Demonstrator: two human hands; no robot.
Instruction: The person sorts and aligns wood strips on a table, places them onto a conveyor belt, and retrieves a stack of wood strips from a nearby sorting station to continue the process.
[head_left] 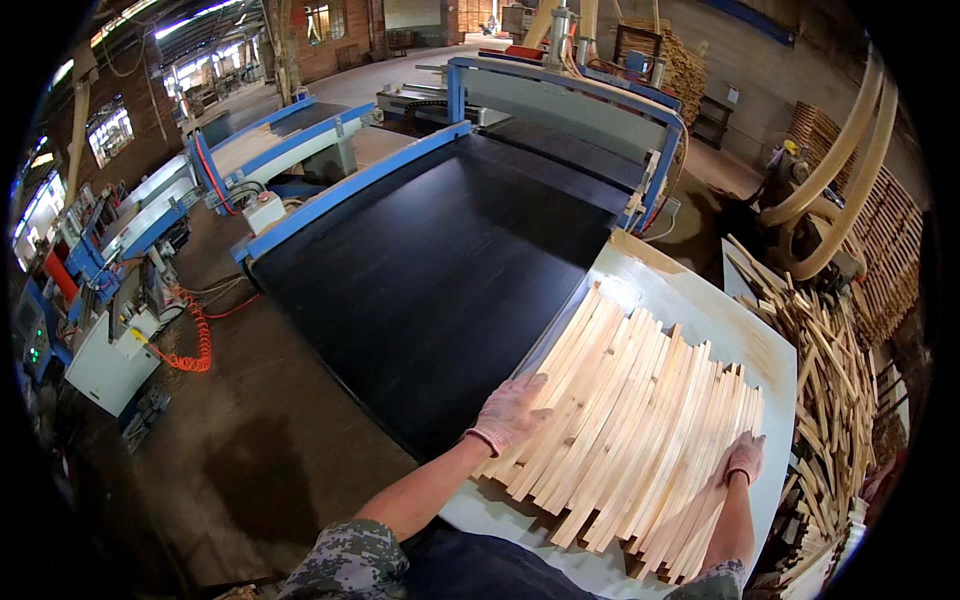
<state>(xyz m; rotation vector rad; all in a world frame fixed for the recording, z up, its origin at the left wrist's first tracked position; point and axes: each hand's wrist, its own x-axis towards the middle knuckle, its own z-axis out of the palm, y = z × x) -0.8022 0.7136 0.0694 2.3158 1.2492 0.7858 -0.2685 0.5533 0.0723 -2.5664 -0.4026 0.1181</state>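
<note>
A row of pale wooden strips point(630, 420) lies side by side, their ends uneven, on a light-coloured board point(775, 370) in front of me. My left hand point(512, 412), in a pinkish knit glove, rests against the row's left edge. Its fingers are stretched forward over the outermost strips. At the right edge, my right hand point(744, 457), gloved alike, touches the outer strips with its fingers laid along them rather than wrapped round. The row of strips sits between my two hands.
A wide black conveyor belt point(430, 270) runs beside the board toward a blue-framed machine gantry point(560, 95). Loose strips point(825, 400) are heaped at the right, below thick hoses point(850, 150). A coiled orange air hose point(195, 340) and control equipment point(110, 350) stand left.
</note>
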